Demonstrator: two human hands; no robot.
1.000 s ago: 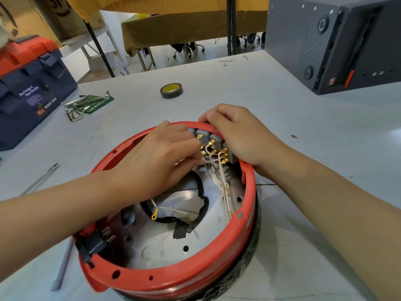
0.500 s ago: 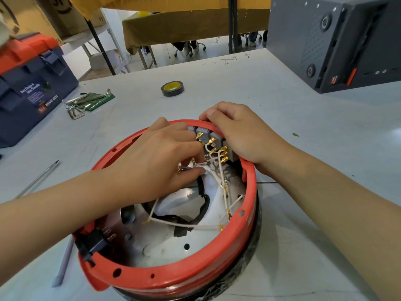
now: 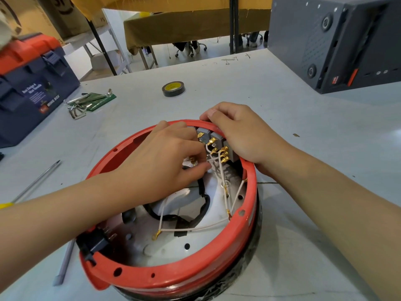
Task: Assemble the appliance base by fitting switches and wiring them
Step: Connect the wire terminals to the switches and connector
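The round red appliance base (image 3: 173,276) lies open side up on the table, its metal floor showing. Grey switches (image 3: 213,139) with brass terminals sit in its far wall. My right hand (image 3: 240,135) grips the far rim, fingers curled over the outside behind the switches. Inside the base, my left hand (image 3: 165,164) pinches a white wire (image 3: 211,160) with a brass connector just below the switch terminals. More white wires (image 3: 223,192) with brass ends trail over the floor toward the right wall and the middle. A black socket part (image 3: 95,242) sits in the near-left wall.
A roll of black tape (image 3: 173,89) lies beyond the base. Hex keys on a green card (image 3: 91,103) and a blue and red toolbox (image 3: 30,88) are at the left. A screwdriver (image 3: 36,181) lies left; a dark grey machine (image 3: 334,40) stands far right.
My left hand has drawn the white wire up toward the switch terminals, and loose wires have spread across the base floor to the right wall. My right hand stays on the rim.
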